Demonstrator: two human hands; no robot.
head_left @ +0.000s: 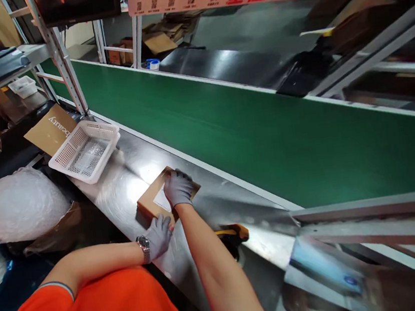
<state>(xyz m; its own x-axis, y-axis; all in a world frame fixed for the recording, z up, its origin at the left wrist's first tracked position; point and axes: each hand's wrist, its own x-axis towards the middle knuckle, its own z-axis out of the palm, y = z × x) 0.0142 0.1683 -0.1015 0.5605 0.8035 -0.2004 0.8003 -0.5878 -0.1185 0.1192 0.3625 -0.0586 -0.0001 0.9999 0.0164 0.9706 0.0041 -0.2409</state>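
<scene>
A small flat cardboard box point(149, 203) with a white label lies on the steel worktop point(120, 181). My right hand point(177, 187), in a grey glove, presses flat on the box's top, covering part of the label. My left hand point(159, 234), also gloved and with a wristwatch on its wrist, touches the box's near edge. Both arms reach forward from my orange shirt.
A white perforated basket point(86, 150) sits on the worktop at the left, beside a cardboard sheet point(50, 129). A green conveyor belt point(257, 129) runs behind the worktop. A roll of bubble wrap point(19, 204) lies at the left. A yellow-and-black tape dispenser point(232, 235) rests near my right arm.
</scene>
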